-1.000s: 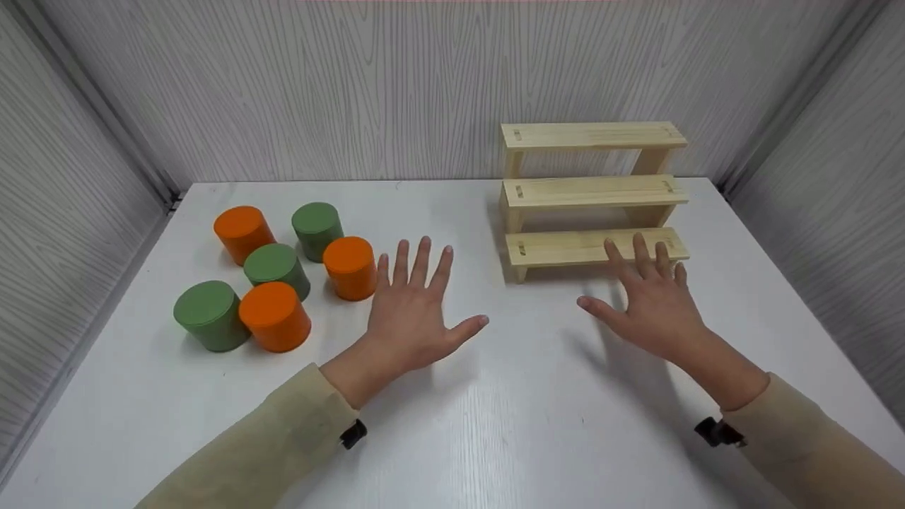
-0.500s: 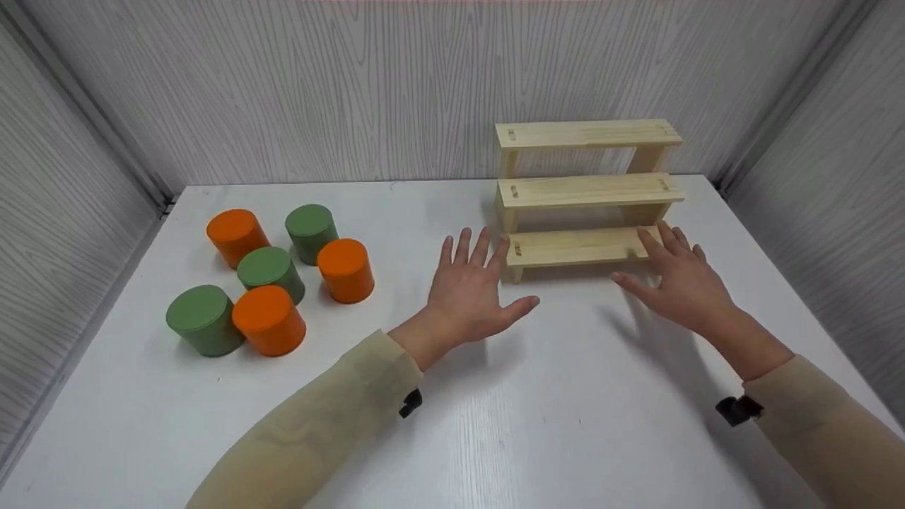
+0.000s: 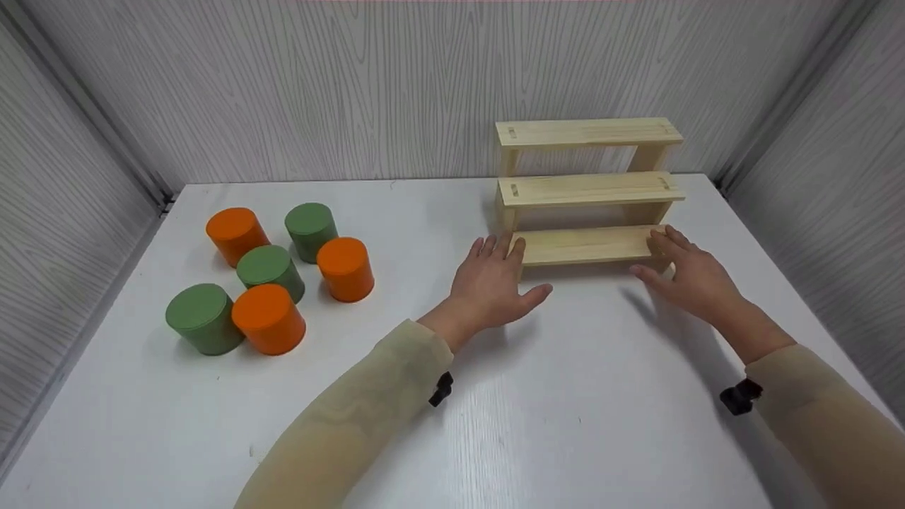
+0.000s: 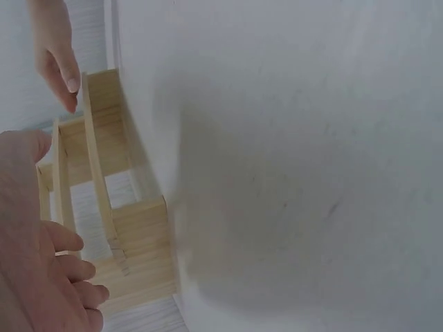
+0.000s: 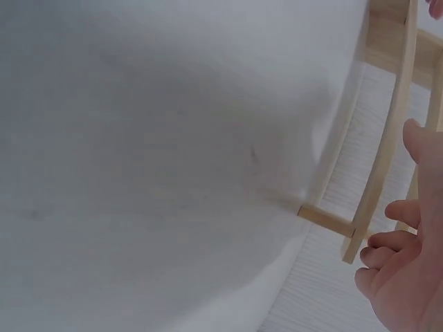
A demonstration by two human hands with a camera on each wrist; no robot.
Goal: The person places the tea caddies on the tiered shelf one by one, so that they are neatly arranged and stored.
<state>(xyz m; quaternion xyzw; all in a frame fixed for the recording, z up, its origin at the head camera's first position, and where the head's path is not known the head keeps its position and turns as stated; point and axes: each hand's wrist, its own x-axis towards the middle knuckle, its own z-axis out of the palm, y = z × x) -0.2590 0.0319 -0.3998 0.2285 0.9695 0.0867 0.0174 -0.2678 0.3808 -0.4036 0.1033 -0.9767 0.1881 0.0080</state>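
A three-tier wooden step shelf (image 3: pixel 583 246) stands at the back right of the white table. At the left end of its lowest board is my left hand (image 3: pixel 488 290), palm down, fingertips overlapping the board's edge. My right hand (image 3: pixel 696 283) reaches to the opposite end, its fingers over the board's right corner and its thumb in front. In the left wrist view, the left hand's fingers (image 4: pixel 73 270) bend slightly beside the shelf's side. From the right wrist, loosely bent fingers (image 5: pixel 387 249) show close to the board's end.
To the left stand orange cylinders (image 3: pixel 269 318) and green cylinders (image 3: pixel 205 318) in a loose group, several in all, upright on the table (image 3: pixel 537 424). Wood-grain panels enclose the back (image 3: pixel 353 85) and both sides.
Both hands have moved toward the shelf: the left one went right and its spread fingers drew together, the right one shifted right. Fingertips now meet the lowest board's ends. Shelf and cylinders stay put.
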